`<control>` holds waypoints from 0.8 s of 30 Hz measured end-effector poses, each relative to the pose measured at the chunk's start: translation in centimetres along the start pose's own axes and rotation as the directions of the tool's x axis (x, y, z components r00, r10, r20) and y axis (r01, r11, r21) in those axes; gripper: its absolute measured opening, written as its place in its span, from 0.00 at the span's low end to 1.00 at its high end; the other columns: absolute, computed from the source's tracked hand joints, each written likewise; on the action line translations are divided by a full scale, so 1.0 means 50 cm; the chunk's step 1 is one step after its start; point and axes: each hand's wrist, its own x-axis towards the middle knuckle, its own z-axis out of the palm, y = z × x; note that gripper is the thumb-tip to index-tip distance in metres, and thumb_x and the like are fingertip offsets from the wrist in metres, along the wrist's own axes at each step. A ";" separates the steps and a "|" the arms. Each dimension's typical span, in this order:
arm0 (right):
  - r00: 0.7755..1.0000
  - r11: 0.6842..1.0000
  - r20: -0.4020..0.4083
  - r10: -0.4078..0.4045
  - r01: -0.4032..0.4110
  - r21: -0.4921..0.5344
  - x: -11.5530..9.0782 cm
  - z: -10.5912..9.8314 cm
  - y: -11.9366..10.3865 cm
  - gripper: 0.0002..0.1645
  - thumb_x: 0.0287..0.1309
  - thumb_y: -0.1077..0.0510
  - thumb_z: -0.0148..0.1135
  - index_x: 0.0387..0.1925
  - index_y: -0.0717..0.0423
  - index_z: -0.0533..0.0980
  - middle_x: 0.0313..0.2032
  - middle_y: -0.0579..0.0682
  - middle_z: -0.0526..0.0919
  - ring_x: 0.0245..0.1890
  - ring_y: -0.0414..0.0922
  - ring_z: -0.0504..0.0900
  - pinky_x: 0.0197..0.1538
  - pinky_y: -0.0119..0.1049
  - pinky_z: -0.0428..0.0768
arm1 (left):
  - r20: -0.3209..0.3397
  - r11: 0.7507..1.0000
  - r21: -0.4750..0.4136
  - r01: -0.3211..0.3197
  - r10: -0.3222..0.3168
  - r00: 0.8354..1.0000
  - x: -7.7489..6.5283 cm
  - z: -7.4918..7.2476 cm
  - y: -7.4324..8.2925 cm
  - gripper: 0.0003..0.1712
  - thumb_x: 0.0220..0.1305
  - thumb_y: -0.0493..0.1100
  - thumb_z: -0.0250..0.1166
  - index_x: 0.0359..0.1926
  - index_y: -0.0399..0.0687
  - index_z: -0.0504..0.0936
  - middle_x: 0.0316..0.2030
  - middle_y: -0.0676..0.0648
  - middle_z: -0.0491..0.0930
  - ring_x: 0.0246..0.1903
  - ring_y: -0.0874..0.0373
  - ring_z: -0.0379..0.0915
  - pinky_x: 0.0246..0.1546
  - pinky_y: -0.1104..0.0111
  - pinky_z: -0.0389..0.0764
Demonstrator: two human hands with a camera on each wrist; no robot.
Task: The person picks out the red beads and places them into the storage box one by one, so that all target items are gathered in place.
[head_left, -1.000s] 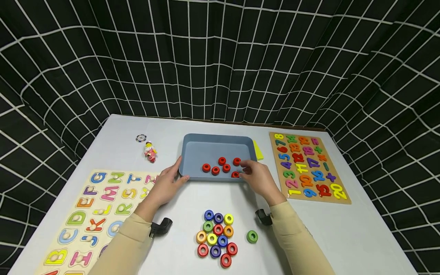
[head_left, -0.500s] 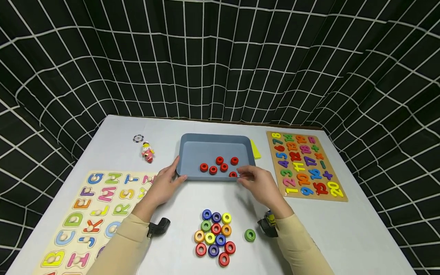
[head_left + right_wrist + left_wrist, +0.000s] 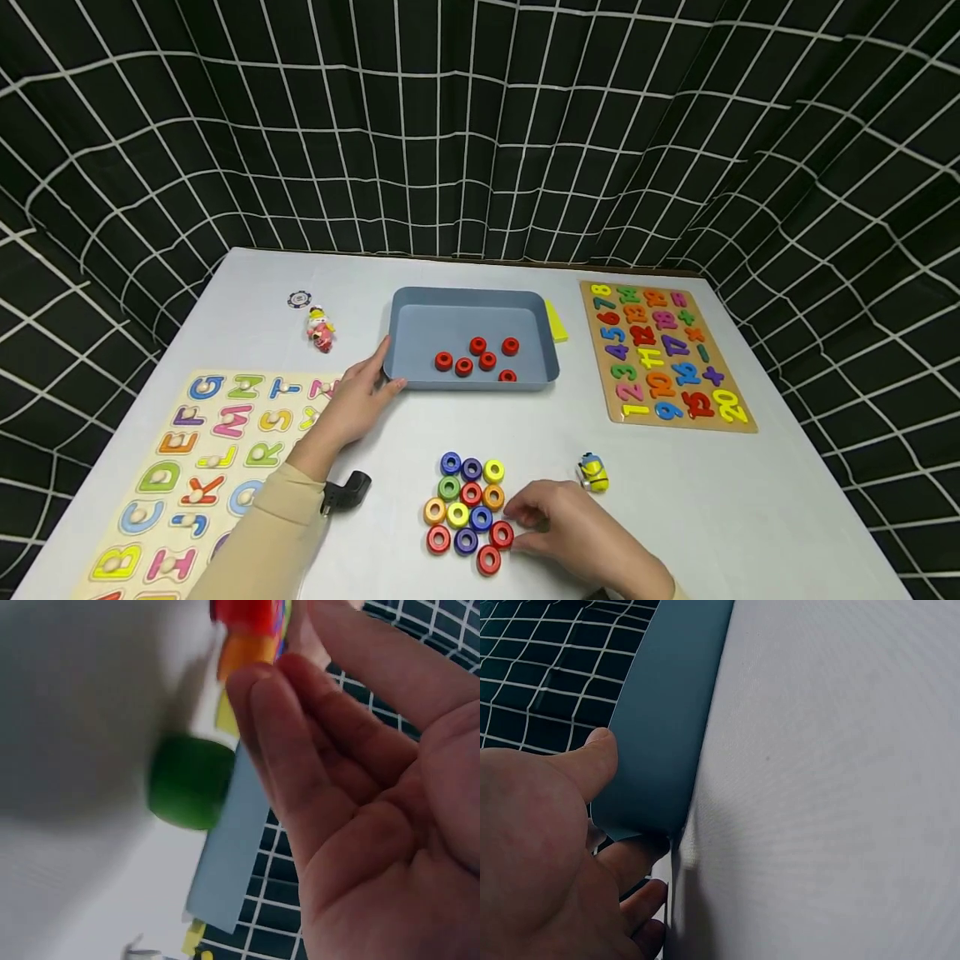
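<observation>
My left hand (image 3: pixel 358 407) grips the near left corner of a blue-grey tray (image 3: pixel 468 321); in the left wrist view the thumb (image 3: pixel 598 754) lies along the tray's side. Several red rings (image 3: pixel 477 345) lie in the tray. My right hand (image 3: pixel 566 525) is over the table beside a cluster of coloured rings, thumb and fingers apart at either side of a red ring (image 3: pixel 502 535) on the cluster's right edge. In the right wrist view a green ring (image 3: pixel 191 780) stands near the fingers; the hand hides it from the head view.
A letter puzzle board (image 3: pixel 258 417) lies at left and a number puzzle board (image 3: pixel 660 354) at right. A poker chip (image 3: pixel 299 299) and a small figurine (image 3: pixel 320 329) sit back left. A yellow figure (image 3: pixel 593 472) is beyond my right hand; yellow paper (image 3: pixel 556 322) lies by the tray.
My right hand has moved from the tray's near right corner back toward me, to the ring cluster, uncovering the yellow figure. My left hand has stayed on the tray.
</observation>
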 end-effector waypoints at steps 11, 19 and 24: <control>0.998 0.988 -0.058 0.019 -0.027 -0.153 0.001 0.043 -0.022 0.18 0.50 0.56 0.72 0.45 0.47 0.82 0.39 0.36 0.83 0.38 0.30 0.77 0.45 0.34 0.82 | 0.006 1.000 -0.005 0.005 -0.005 1.000 0.001 -0.004 -0.008 0.45 0.67 0.64 0.54 0.76 0.68 0.39 0.71 0.34 0.58 0.72 0.37 0.49 0.67 0.39 0.57; 0.977 0.993 -0.209 -0.042 0.019 -0.114 0.012 -0.002 -0.043 0.19 0.47 0.59 0.73 0.45 0.48 0.82 0.40 0.39 0.85 0.38 0.33 0.81 0.42 0.30 0.83 | 0.007 1.000 -0.001 0.000 0.000 1.000 0.001 -0.003 -0.004 0.45 0.67 0.64 0.53 0.76 0.68 0.40 0.71 0.33 0.56 0.72 0.36 0.49 0.66 0.38 0.58; 0.926 0.998 -0.375 -0.033 0.008 -0.067 0.067 -0.068 -0.037 0.19 0.48 0.62 0.73 0.45 0.50 0.82 0.39 0.42 0.85 0.40 0.40 0.83 0.47 0.40 0.83 | 0.012 1.000 0.001 0.004 -0.004 1.000 0.001 0.002 -0.001 0.45 0.67 0.64 0.54 0.76 0.69 0.40 0.71 0.34 0.56 0.71 0.37 0.50 0.66 0.39 0.58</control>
